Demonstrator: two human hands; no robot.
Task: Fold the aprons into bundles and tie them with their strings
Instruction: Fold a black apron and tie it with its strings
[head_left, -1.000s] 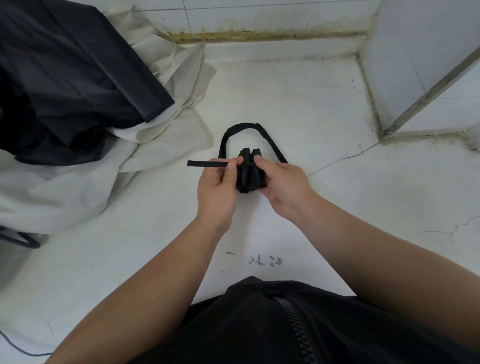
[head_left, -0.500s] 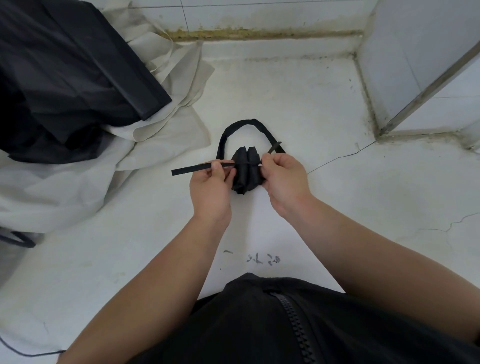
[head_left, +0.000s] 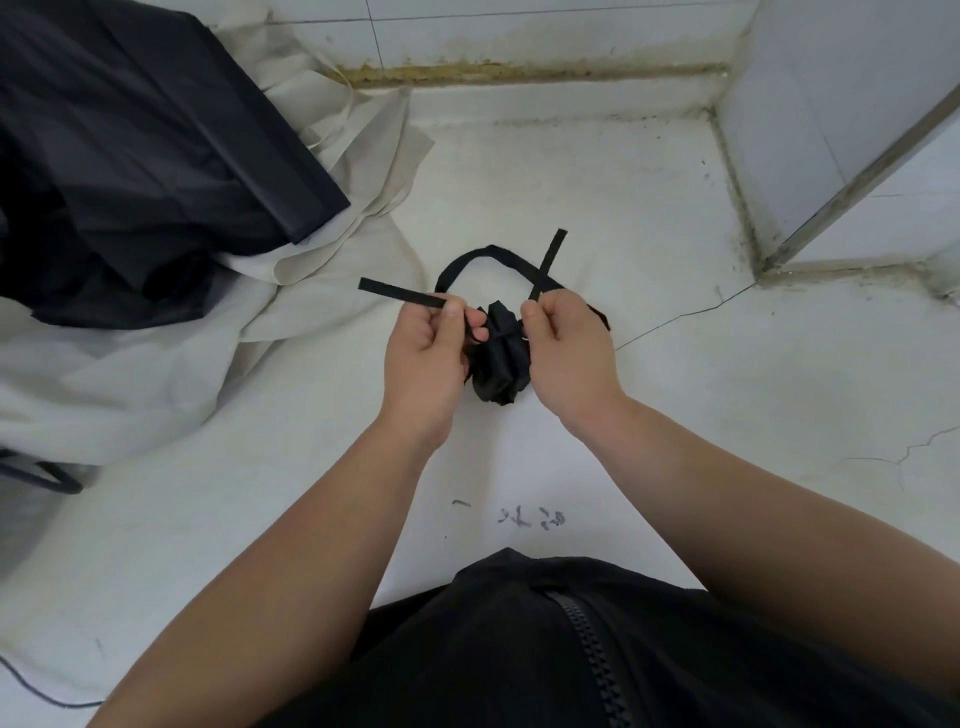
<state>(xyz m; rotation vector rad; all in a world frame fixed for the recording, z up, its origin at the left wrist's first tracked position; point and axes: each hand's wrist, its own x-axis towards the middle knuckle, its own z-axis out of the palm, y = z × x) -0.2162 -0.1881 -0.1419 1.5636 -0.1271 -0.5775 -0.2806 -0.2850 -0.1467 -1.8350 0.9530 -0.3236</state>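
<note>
Head view: a heap of loose black and cream cloth aprons (head_left: 156, 156) fills the upper left of the frame, well apart from both hands. At frame centre, over the white cracked surface (head_left: 597, 171), a small black folded apron bundle (head_left: 498, 366) lies between the hands, touching both. The left hand (head_left: 426, 358), fingers curled, pinches one flat black string end (head_left: 400, 295) that sticks out to the left. The right hand (head_left: 566, 353), likewise curled, pinches the other black string end (head_left: 550, 257), which points up and right across the black strap loop (head_left: 485, 255) behind the bundle. The small dark scribbles (head_left: 530, 518) below the bundle are unreadable.
</note>
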